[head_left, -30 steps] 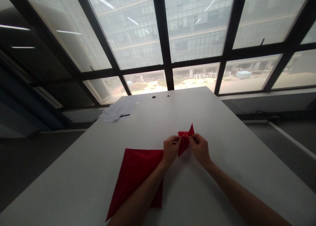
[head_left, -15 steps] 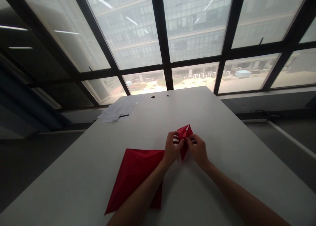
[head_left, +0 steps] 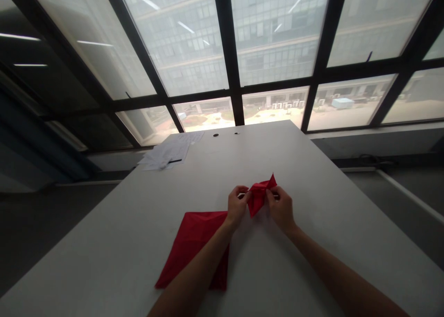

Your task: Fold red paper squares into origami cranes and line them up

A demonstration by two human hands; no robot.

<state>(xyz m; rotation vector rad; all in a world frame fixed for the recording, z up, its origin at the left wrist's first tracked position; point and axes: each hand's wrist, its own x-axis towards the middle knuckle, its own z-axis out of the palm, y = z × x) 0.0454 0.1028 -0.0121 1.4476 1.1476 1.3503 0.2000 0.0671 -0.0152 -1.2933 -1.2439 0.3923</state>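
Observation:
A small folded piece of red paper (head_left: 257,200) is held up between my two hands over the white table. My left hand (head_left: 237,205) pinches its left side between thumb and fingers. On the right side, my right hand (head_left: 281,208) grips it the same way, with a pointed corner sticking up beside the fingertips. A larger red sheet (head_left: 194,243) with creases lies flat on the table, partly hidden under my left forearm. The fingers cover parts of the folds, so the exact shape cannot be made out.
The white table (head_left: 138,243) stretches away toward tall dark-framed windows. Loose white papers (head_left: 166,151) lie at its far left edge, with a small black pen-like item (head_left: 175,161) on them. Two round holes show near the far end.
The small folded paper has turned in my hands, and its upper point now leans to the right. My left hand has shifted slightly left. The larger sheet's outline looks slightly changed.

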